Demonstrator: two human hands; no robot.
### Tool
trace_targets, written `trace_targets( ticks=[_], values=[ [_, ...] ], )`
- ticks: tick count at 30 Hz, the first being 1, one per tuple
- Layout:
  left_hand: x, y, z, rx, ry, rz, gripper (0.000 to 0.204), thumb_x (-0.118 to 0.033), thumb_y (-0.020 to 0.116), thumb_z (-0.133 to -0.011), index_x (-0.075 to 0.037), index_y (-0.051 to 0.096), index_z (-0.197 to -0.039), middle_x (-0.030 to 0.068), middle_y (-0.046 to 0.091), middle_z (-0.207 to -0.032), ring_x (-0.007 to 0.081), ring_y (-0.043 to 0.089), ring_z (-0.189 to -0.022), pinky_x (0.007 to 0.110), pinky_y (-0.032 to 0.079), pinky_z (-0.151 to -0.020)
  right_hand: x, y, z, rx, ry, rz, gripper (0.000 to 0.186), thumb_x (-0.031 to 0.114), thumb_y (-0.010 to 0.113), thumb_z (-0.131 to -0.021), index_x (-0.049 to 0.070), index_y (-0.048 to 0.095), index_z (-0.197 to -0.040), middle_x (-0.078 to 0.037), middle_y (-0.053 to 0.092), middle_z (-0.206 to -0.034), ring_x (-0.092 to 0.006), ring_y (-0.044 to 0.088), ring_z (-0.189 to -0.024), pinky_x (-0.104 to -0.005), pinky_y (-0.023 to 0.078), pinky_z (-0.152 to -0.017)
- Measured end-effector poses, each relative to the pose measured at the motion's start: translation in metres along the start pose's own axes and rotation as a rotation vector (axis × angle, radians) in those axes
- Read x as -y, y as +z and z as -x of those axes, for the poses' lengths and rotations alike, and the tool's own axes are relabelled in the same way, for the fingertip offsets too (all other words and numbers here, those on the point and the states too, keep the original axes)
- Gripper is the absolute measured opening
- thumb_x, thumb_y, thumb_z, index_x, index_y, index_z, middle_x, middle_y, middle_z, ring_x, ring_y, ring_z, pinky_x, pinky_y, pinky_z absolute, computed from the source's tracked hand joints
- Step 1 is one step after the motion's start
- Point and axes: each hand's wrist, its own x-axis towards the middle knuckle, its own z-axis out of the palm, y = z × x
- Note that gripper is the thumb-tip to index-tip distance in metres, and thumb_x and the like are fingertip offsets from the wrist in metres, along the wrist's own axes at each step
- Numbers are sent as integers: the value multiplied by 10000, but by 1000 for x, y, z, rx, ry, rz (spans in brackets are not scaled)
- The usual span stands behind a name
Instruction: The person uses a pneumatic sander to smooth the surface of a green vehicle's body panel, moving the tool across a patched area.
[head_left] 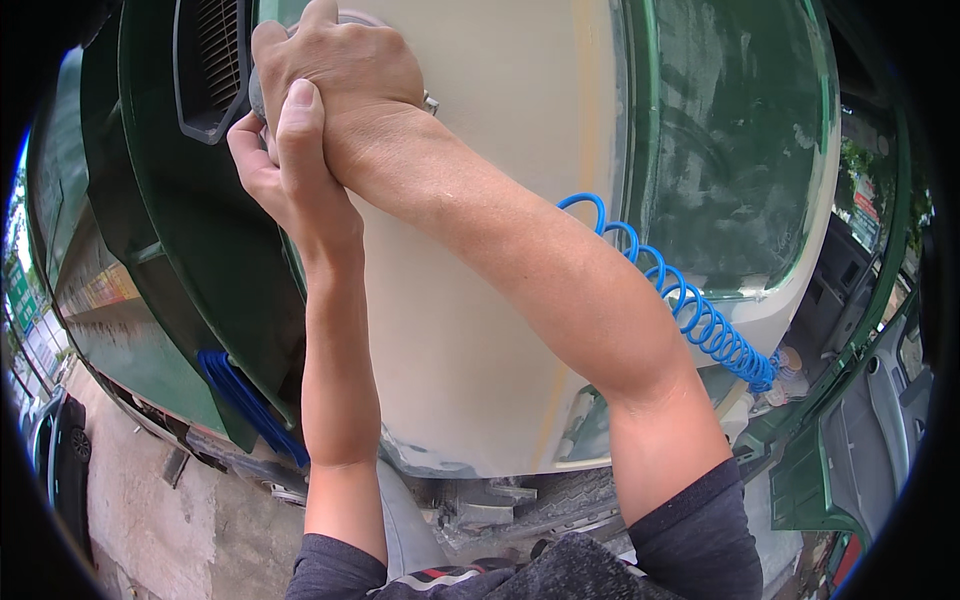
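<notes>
My right hand point(345, 65) is closed over the top of a round air sander point(256, 98) at the upper left, near the edge of a cream-coated car panel point(480, 330). Most of the sander is hidden under my hands. Only a grey side, a metal fitting and part of a round rim show. My left hand point(290, 165) grips from the near side, thumb up against my right hand and fingers curled at the grey side. Its hold is partly hidden. My right forearm crosses over the panel.
A coiled blue air hose point(690, 300) runs along the right of the panel, by a dusty green sanded section point(740, 150). On the left lie the dark green engine-bay edge, a black vent grille point(215, 60) and a blue strip point(250, 400). An open door point(880, 400) stands right.
</notes>
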Motion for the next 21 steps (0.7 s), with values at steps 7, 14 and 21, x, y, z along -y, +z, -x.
trace_targets(
  ticks=[7,14,21],
  values=[
    [4,72,24,107,21,-60,668,-441,785,-858,79,500,-1165,132,601,-996,166,635,-932,271,527,-850,-71,-53,36,-149,62,133,397,252,772,-782,71,708,-1128,-185,659,-1063,-269,779,-851,-336,636,-650],
    [17,113,52,272,39,-52,689,-414,840,-814,75,507,-1166,157,636,-1036,183,650,-950,310,562,-804,-134,-83,63,-165,153,267,389,250,771,-777,69,708,-1115,-183,659,-1053,-270,778,-844,-335,634,-645],
    [5,56,51,170,-7,-56,705,-448,806,-834,65,489,-1199,163,620,-1045,194,657,-991,310,564,-841,-70,-50,60,-67,91,218,380,247,770,-773,66,708,-1102,-181,659,-1044,-272,778,-836,-334,632,-640]
  ],
)
